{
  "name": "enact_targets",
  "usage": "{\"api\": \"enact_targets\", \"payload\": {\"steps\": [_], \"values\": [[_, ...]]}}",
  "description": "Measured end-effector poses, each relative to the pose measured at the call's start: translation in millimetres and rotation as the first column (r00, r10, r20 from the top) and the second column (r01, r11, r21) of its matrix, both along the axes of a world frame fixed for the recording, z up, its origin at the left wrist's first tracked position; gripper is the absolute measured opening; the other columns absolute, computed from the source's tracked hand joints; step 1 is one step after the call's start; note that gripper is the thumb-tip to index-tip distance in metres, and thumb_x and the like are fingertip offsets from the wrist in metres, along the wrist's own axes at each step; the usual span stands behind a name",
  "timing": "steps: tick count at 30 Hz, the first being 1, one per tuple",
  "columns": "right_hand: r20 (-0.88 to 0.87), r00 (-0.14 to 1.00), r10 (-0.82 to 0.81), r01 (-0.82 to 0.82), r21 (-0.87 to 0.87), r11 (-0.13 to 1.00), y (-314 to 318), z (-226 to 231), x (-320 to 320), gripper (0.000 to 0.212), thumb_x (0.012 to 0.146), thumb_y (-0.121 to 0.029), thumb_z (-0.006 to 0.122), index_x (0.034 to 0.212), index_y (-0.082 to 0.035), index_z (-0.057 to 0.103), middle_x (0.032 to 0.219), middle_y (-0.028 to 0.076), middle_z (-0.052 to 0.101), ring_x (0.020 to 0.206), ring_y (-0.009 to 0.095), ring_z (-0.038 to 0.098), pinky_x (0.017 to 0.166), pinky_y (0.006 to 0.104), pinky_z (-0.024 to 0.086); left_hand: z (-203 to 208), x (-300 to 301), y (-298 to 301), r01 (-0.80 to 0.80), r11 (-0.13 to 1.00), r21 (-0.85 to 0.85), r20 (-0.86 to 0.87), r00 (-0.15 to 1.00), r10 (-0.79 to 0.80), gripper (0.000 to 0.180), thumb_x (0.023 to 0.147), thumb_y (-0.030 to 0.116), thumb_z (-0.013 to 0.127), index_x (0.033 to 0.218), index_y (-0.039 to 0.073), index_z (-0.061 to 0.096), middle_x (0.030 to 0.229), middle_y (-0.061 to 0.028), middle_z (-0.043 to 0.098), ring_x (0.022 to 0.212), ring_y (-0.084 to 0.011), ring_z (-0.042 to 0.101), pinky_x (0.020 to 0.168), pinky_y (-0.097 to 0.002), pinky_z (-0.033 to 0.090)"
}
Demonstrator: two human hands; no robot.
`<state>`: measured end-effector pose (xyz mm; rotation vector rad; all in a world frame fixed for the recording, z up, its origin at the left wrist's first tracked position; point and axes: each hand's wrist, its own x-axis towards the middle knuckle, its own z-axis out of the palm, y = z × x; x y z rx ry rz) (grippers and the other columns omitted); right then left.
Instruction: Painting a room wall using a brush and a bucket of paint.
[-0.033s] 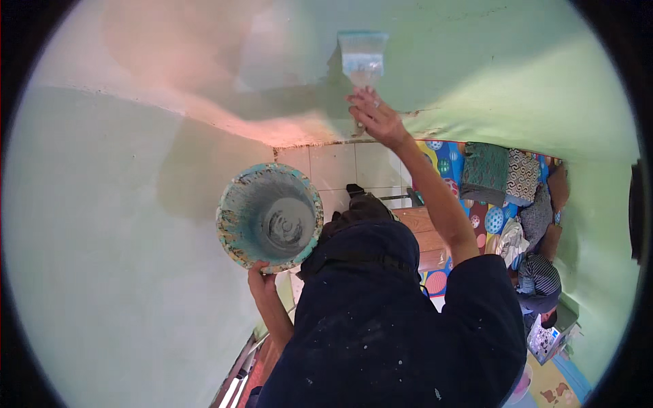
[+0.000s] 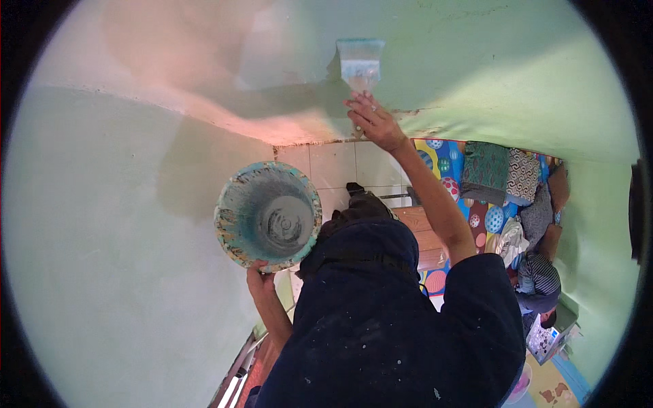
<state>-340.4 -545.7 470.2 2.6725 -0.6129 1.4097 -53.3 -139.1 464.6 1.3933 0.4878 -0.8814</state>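
My right hand (image 2: pixel 376 122) is stretched up to the green wall (image 2: pixel 449 75), its fingers closed round the handle of a wide flat paintbrush (image 2: pixel 360 61). The broad end of the brush points up against the wall; whether its tip touches there is hard to tell. At my lower left, my left hand (image 2: pixel 260 279) grips the near rim of a paint-crusted teal bucket (image 2: pixel 228 204). The bucket is tilted so that its inside shows, with greyish paint (image 2: pixel 289 224) at the bottom.
Walls meet in a corner beyond the bucket, above a tiled floor (image 2: pixel 333 163). On the right lie a colourful patterned mat (image 2: pixel 449 151), cushions (image 2: pixel 485 166) and a striped cloth (image 2: pixel 541 275). A brown wooden surface (image 2: pixel 425 238) is beside my legs.
The brush and my right hand have come slightly down the wall towards me. The bucket has shifted a little to the left in my left hand.
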Motion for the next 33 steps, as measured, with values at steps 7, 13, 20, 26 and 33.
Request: {"api": "enact_targets", "payload": {"steps": [7, 13, 20, 26, 33], "values": [[-0.123, 0.985, 0.120, -0.078, 0.300, 0.951, 24, -88, -8, 0.026, 0.075, 0.001, 0.057, 0.101, -0.002, 0.059, 0.126, 0.011, 0.054, 0.130, 0.030, 0.042, 0.111, 0.0451, 0.034, 16, -14, -15, -0.007, 0.999, 0.053, 0.083, 0.997, 0.003, 0.058, 0.062, -0.010, 0.054, 0.118, -0.003, 0.042, 0.110, -0.0162, 0.051, 0.103, -0.0376, 0.053, 0.090, -0.0576, 0.047], [-0.071, 0.986, 0.153, -0.082, 0.592, 0.802, 41, -121, -16, 0.036, 0.074, 0.010, 0.047, 0.105, -0.004, 0.058, 0.122, 0.013, 0.056, 0.119, 0.033, 0.051, 0.101, 0.0419, 0.043, 11, -9, -9, 0.014, 1.000, 0.024, 0.084, 0.996, -0.016, 0.052, 0.062, -0.010, 0.054, 0.113, -0.004, 0.044, 0.106, -0.0164, 0.051, 0.098, -0.0371, 0.055, 0.090, -0.0554, 0.048], [0.049, 0.997, -0.064, 0.023, 0.599, 0.801, 21, -105, -22, 0.041, 0.070, 0.012, 0.048, 0.106, -0.005, 0.058, 0.115, 0.014, 0.060, 0.102, 0.034, 0.060, 0.081, 0.0407, 0.052, -4, 1, -3, 0.000, 1.000, 0.013, 0.029, 1.000, 0.000, 0.056, 0.060, -0.009, 0.056, 0.115, -0.003, 0.047, 0.108, -0.0163, 0.052, 0.098, -0.0361, 0.057, 0.083, -0.0526, 0.054], [0.223, 0.972, -0.078, -0.046, 0.502, 0.863, -1, 28, -10, 0.039, 0.067, 0.012, 0.052, 0.100, -0.006, 0.061, 0.107, 0.011, 0.065, 0.091, 0.034, 0.064, 0.075, 0.0371, 0.054, 6, 3, -3, 0.035, 0.997, 0.066, 0.029, 0.999, -0.037, 0.054, 0.060, -0.009, 0.056, 0.114, -0.003, 0.047, 0.107, -0.0170, 0.052, 0.096, -0.0363, 0.057, 0.080, -0.0515, 0.055], [0.437, 0.895, 0.084, -0.085, -0.018, 0.996, 35, 198, -26, 0.037, 0.061, 0.007, 0.066, 0.098, -0.003, 0.067, 0.104, 0.010, 0.067, 0.103, 0.030, 0.065, 0.089, 0.0392, 0.053, 4, 5, -1, 0.064, 0.998, -0.020, 0.034, 0.997, -0.063, 0.050, 0.061, -0.008, 0.058, 0.111, -0.005, 0.047, 0.105, -0.0172, 0.052, 0.093, -0.0370, 0.057, 0.078, -0.0521, 0.056]]}}
